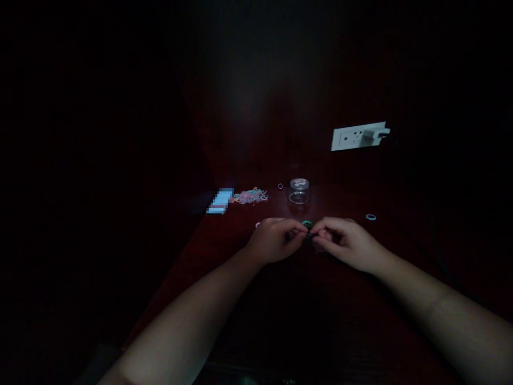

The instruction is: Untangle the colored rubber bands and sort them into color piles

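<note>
Fingertips of my left hand [276, 239] and my right hand [345, 241] meet close together over the table, both closed in a pinch. Between them is a small, dark purplish hair tie [308, 234], mostly hidden and hard to make out in the dim light. Just behind the fingertips lies a green hair tie [306, 223]. A pink one [257, 225] peeks out beside my left hand. Beyond my left hand, a loose heap of pastel hair ties [251, 196] is spread on the table.
A clear lidded jar [299, 193] stands behind my hands, with a single purple hair tie [280, 186] to its left. On the right lies a blue hair tie [371, 217]. A bright, blurred-out rectangle [220, 201] sits by the left edge. A wall socket [358, 137] holds a plug.
</note>
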`<action>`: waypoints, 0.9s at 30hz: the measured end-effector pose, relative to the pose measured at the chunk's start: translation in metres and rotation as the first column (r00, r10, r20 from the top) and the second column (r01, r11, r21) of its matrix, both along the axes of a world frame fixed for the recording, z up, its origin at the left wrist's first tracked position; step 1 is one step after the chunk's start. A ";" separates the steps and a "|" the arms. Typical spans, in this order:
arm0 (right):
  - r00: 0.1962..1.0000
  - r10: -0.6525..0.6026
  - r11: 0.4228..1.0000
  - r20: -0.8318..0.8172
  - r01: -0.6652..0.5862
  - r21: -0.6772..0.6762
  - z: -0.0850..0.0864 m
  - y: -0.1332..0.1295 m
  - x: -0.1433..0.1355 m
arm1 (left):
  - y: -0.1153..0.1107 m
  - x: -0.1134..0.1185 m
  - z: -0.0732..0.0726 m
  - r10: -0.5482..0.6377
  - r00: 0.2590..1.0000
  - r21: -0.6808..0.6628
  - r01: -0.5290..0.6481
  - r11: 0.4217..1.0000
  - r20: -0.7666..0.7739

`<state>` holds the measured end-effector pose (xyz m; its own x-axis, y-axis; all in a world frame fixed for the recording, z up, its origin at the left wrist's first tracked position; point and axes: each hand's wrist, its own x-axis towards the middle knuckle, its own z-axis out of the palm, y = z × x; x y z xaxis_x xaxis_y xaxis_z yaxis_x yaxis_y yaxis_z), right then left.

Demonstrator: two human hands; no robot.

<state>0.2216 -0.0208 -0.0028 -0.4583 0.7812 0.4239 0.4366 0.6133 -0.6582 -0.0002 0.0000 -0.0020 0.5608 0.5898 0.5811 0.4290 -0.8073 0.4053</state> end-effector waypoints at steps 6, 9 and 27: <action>1.000 -0.003 1.000 0.030 0.003 0.001 0.003 -0.002 -0.001 | 0.001 0.001 0.000 -0.023 1.000 -0.015 0.023 1.000 0.011; 1.000 0.000 1.000 0.025 -0.001 0.004 0.003 -0.002 -0.001 | 0.001 0.001 0.000 -0.029 1.000 -0.026 0.029 0.999 -0.003; 0.999 0.033 0.999 0.025 -0.033 0.004 0.003 -0.001 -0.001 | -0.003 0.001 0.004 -0.126 0.992 -0.098 0.126 0.987 0.013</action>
